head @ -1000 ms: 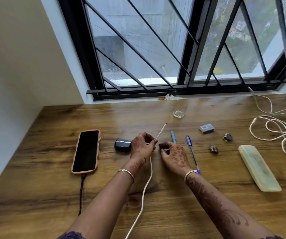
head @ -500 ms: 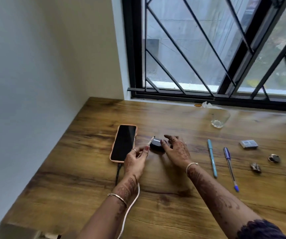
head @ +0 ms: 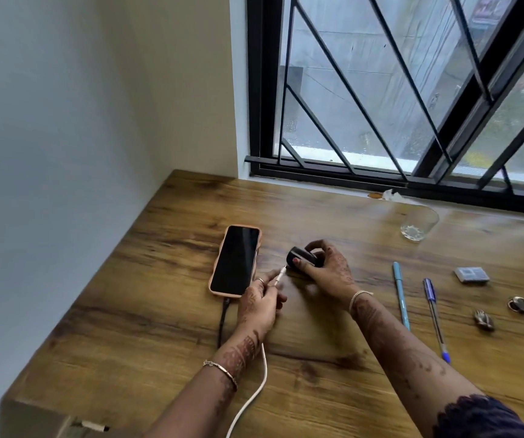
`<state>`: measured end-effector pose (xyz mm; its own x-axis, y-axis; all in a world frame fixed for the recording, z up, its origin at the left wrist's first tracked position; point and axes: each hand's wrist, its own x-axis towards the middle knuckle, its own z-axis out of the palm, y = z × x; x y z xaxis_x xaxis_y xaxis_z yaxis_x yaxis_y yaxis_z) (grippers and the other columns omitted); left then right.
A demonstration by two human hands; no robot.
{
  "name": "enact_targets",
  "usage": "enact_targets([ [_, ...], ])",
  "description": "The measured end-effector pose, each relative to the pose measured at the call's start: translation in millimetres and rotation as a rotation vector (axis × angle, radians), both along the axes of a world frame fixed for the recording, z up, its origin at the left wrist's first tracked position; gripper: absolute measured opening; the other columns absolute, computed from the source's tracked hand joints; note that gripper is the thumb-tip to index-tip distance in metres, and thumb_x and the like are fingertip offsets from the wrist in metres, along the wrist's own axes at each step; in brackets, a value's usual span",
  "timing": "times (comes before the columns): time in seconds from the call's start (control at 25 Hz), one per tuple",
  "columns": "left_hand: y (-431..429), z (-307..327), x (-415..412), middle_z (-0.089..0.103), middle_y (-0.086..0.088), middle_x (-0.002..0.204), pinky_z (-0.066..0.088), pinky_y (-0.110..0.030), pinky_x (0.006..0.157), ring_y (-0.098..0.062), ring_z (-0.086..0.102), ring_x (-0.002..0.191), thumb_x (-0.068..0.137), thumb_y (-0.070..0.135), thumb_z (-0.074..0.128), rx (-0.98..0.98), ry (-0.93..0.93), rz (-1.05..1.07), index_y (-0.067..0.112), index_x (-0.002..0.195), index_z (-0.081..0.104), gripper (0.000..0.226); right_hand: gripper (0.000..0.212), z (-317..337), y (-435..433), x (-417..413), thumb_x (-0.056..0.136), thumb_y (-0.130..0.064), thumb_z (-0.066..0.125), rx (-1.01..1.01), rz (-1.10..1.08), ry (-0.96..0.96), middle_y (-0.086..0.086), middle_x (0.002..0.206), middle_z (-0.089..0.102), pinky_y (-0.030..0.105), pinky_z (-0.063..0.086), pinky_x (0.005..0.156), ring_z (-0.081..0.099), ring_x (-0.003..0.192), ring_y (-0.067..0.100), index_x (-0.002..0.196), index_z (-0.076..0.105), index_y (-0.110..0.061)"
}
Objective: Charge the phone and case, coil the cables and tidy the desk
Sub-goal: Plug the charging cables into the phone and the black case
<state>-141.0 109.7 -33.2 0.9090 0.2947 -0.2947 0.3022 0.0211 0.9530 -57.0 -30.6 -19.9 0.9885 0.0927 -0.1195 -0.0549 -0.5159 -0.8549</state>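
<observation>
**Connecting the white cable to the case**

The left hand [head: 259, 306] pinches the plug [head: 281, 276] of the white cable [head: 262, 371], its tip just short of the case [head: 298, 259]. The right hand [head: 328, 275] curls round the case, with one end turned to the plug. Hold the case steady, line the plug up square and push straight; the port is not visible. The phone [head: 237, 260] lies near the left edge of the wooden desk [head: 159, 327], with a dark cable [head: 224, 314] at its near end. A glass [head: 418, 224] stands by the back edge, under the barred window [head: 380, 90].

Left grip [head: 258, 307] pinching, right grip [head: 327, 273] clasping — close
</observation>
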Motion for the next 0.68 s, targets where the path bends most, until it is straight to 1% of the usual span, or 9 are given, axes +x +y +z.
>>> enact_targets([
  [0.04, -1, 1, 3, 0.065, -0.005, 0.073, 0.050, -0.026, 0.055, -0.017, 0.058, 0.057, 0.096, 0.012, 0.047, 0.016, -0.014, 0.020, 0.023, 0.111, 0.067, 0.028, 0.032, 1, -2, 1, 0.078, -0.031, 0.077, 0.149, -0.039, 0.046, 0.006, 0.099, 0.070, 0.030, 0.056, 0.075, 0.067, 0.086, 0.019, 0.102, 0.058, -0.024],
  [0.08, -3, 0, 6, 0.069, -0.009, 0.082, 0.055, -0.031, 0.069, -0.021, 0.064, 0.070, 0.095, 0.014, 0.049, 0.017, -0.031, 0.042, 0.023, 0.106, 0.070, 0.025, 0.027, 2, -5, 1, 0.081, -0.027, 0.075, 0.282, -0.077, 0.106, 0.010, 0.101, 0.071, 0.027, 0.056, 0.068, 0.068, 0.081, 0.018, 0.102, 0.060, -0.021],
  [0.12, -5, -2, 7, 0.071, -0.008, 0.090, 0.055, -0.032, 0.081, -0.020, 0.067, 0.082, 0.093, 0.017, 0.054, 0.000, -0.053, 0.058, 0.022, 0.101, 0.072, 0.020, 0.023, 3, -8, 2, 0.083, -0.025, 0.073, 0.380, -0.105, 0.157, 0.012, 0.104, 0.071, 0.024, 0.055, 0.062, 0.068, 0.077, 0.017, 0.102, 0.061, -0.019],
  [0.16, -8, -3, 6, 0.072, -0.005, 0.095, 0.054, -0.029, 0.084, -0.016, 0.067, 0.088, 0.091, 0.021, 0.060, -0.036, -0.070, 0.058, 0.022, 0.097, 0.072, 0.014, 0.020, 3, -10, 2, 0.084, -0.025, 0.072, 0.438, -0.120, 0.194, 0.013, 0.105, 0.071, 0.023, 0.054, 0.060, 0.068, 0.076, 0.018, 0.101, 0.063, -0.018],
  [0.24, -15, -2, 3, 0.073, 0.001, 0.090, 0.052, -0.022, 0.077, -0.011, 0.066, 0.085, 0.085, 0.029, 0.069, -0.065, -0.089, 0.060, 0.020, 0.097, 0.072, 0.016, 0.017, 1, -12, 5, 0.083, -0.025, 0.072, 0.493, -0.112, 0.233, 0.014, 0.105, 0.071, 0.027, 0.054, 0.065, 0.069, 0.082, 0.022, 0.096, 0.065, -0.017],
  [0.36, -20, -2, 7, 0.068, 0.007, 0.079, 0.049, -0.015, 0.064, -0.005, 0.062, 0.071, 0.085, 0.031, 0.069, -0.041, -0.071, 0.099, 0.016, 0.098, 0.072, 0.020, 0.016, -2, -14, 6, 0.083, -0.026, 0.072, 0.511, -0.096, 0.238, 0.014, 0.101, 0.072, 0.028, 0.053, 0.068, 0.068, 0.085, 0.023, 0.093, 0.065, -0.016],
  [0.48, -24, 2, 15, 0.060, -0.001, 0.069, 0.051, -0.023, 0.047, -0.005, 0.054, 0.047, 0.088, 0.025, 0.065, -0.149, 0.029, 0.087, 0.013, 0.087, 0.068, 0.013, 0.015, -3, -17, 6, 0.083, -0.025, 0.072, 0.534, -0.078, 0.236, 0.012, 0.096, 0.072, 0.027, 0.053, 0.067, 0.067, 0.081, 0.021, 0.092, 0.065, -0.016],
  [0.56, -28, 3, 18, 0.058, -0.004, 0.064, 0.051, -0.025, 0.046, -0.006, 0.051, 0.041, 0.089, 0.021, 0.064, -0.238, 0.056, 0.069, 0.013, 0.079, 0.065, 0.013, 0.013, -4, -18, 7, 0.083, -0.024, 0.072, 0.554, -0.068, 0.243, 0.012, 0.094, 0.072, 0.031, 0.054, 0.070, 0.067, 0.079, 0.022, 0.090, 0.066, -0.015],
  [0.68, -30, 0, 20, 0.060, -0.004, 0.064, 0.049, -0.025, 0.047, -0.008, 0.052, 0.041, 0.090, 0.022, 0.063, -0.262, 0.058, 0.067, 0.013, 0.074, 0.063, 0.018, 0.011, -4, -17, 7, 0.085, -0.023, 0.070, 0.574, -0.057, 0.247, 0.011, 0.089, 0.072, 0.031, 0.054, 0.069, 0.066, 0.074, 0.020, 0.090, 0.066, -0.013],
])
